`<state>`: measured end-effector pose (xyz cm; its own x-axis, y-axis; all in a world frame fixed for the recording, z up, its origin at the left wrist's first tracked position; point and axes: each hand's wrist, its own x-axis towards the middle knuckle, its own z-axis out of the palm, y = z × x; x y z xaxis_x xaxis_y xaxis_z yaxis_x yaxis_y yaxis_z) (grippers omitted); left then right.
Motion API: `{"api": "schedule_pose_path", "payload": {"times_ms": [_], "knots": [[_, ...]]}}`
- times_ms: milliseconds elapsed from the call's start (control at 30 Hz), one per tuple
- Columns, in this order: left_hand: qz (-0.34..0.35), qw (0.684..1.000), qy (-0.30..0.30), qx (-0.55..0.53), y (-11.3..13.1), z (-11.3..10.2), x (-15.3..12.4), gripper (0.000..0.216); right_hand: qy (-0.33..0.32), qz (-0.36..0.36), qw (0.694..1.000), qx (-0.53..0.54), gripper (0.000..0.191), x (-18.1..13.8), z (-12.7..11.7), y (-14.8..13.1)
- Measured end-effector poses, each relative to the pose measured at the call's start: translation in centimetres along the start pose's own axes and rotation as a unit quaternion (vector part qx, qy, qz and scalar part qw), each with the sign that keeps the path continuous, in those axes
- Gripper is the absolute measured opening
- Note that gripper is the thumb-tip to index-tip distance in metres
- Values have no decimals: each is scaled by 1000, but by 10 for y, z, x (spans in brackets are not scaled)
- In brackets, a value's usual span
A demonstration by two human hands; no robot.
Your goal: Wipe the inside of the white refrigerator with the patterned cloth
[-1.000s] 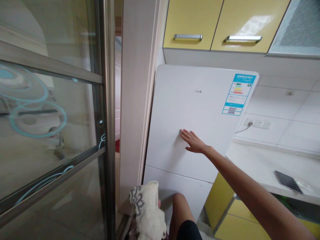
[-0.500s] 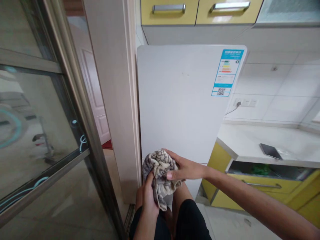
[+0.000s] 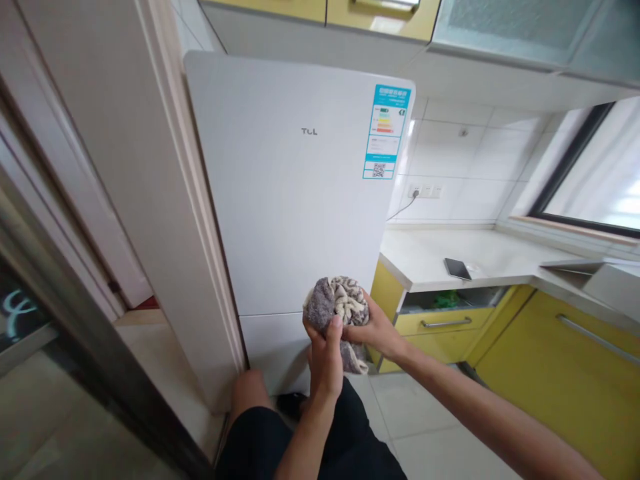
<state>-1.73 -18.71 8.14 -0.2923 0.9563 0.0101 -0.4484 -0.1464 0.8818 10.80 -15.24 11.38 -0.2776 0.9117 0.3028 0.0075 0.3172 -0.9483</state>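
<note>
Both my hands grip a bunched-up grey and cream patterned cloth (image 3: 345, 299) in front of the white refrigerator (image 3: 280, 220). My left hand (image 3: 326, 353) is closed round its lower left side, thumb pointing up along it. From the right, my right hand (image 3: 373, 328) is wrapped on the cloth, its far fingers hidden behind the folds. A loose end of the cloth hangs down below the hands. The refrigerator's doors are closed, and a blue and white energy label is stuck on its upper right.
Right of the refrigerator runs a white countertop (image 3: 500, 250) with a dark phone-like slab (image 3: 457, 269) on it. Yellow cabinets (image 3: 560, 360) stand below. A door frame (image 3: 150, 167) borders the left, with a metal-framed glass door (image 3: 75, 347) nearer me.
My view has turned to the right, bringing the window and more counter into sight. The cloth is gathered into a tighter bundle, and my left hand's grip on it has shifted.
</note>
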Motion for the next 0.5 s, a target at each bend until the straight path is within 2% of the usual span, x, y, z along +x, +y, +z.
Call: {"api": "schedule_pose_path", "payload": {"times_ms": [67,167,233,333,400,500], "knots": [[19,999,-25,-3,-1,15,-1,73,57,-19,998,-23,82,-1,-15,-7],[27,997,-70,-26,-7,34,2,82,118,-29,992,-38,80,4,-46,-10],[7,996,-83,-24,-15,42,5,90,149,-26,987,-48,81,13,-74,-8],[-24,997,-72,-4,-36,45,12,94,205,-36,973,-102,90,35,-131,1],[-31,997,-68,9,-53,43,17,95,254,-36,950,-180,99,53,-176,7],[-49,996,-74,29,-78,40,22,94,328,24,872,-363,101,81,-238,16]]}}
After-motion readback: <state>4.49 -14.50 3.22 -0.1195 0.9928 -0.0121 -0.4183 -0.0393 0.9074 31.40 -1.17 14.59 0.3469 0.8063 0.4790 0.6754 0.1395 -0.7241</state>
